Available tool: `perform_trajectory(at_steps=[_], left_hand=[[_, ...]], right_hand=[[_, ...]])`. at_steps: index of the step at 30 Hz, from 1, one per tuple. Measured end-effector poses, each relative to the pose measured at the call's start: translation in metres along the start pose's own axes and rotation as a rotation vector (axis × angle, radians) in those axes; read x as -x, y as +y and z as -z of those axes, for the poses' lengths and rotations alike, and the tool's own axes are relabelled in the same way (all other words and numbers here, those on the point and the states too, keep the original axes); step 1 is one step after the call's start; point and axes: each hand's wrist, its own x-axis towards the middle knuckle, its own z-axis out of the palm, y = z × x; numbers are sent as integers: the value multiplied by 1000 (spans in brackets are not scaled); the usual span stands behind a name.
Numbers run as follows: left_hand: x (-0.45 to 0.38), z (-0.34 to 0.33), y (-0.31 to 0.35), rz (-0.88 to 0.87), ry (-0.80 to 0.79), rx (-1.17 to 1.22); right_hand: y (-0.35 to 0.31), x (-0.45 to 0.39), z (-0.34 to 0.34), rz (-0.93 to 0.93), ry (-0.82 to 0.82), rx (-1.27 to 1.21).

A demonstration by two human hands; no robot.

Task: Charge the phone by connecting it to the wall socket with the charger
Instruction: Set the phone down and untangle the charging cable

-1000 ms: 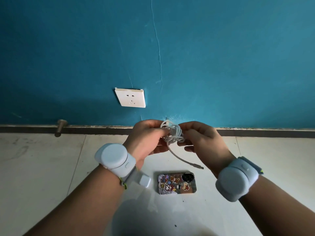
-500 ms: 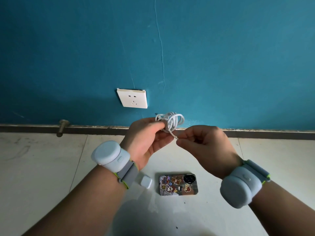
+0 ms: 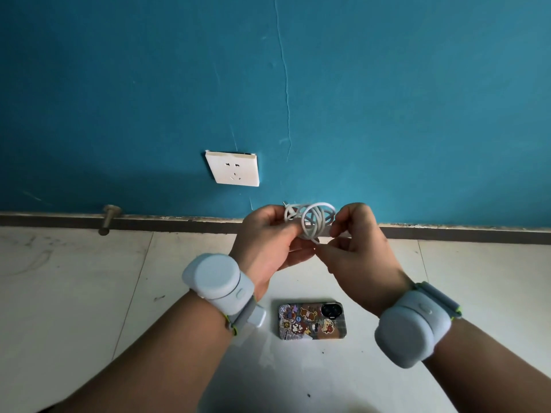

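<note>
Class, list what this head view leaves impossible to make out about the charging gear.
- Charger block: mostly hidden behind the left wrist band; its prongs unseen.
- Cable: its ends are lost among the coils and fingers of the left hand and right hand.
- Phone: lies face down; port too small.

Pale tiled floor — stickered phone face-down, white charger block just left.

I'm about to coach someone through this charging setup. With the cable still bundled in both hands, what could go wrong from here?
1. The white cable is a tight coil pinched between the left hand and right hand; pulling an end hard may knot it.
2. The phone lies on the floor directly beneath the hands, so a dropped connector could strike it.
3. The white adapter sits half hidden behind the left wrist and could get knocked away.
</note>
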Motion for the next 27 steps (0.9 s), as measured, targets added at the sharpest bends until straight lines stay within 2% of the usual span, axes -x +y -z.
perform_trajectory(at_steps=[13, 15, 19, 23, 27], left_hand=[[-4, 1, -2, -29, 25, -4], [-6, 4, 0, -41, 59, -33], [-12, 12, 4, -61, 124, -49], [-14, 15, 5, -63, 125, -8], [-8, 6, -1, -48, 42, -6]], right_hand=[[0, -10, -3, -147, -12, -34], [-5, -7, 0, -116, -31, 37], [-9, -7, 13, -43, -62, 347], [-9, -8, 15, -56, -77, 249], [-11, -7, 9, -69, -78, 4]])
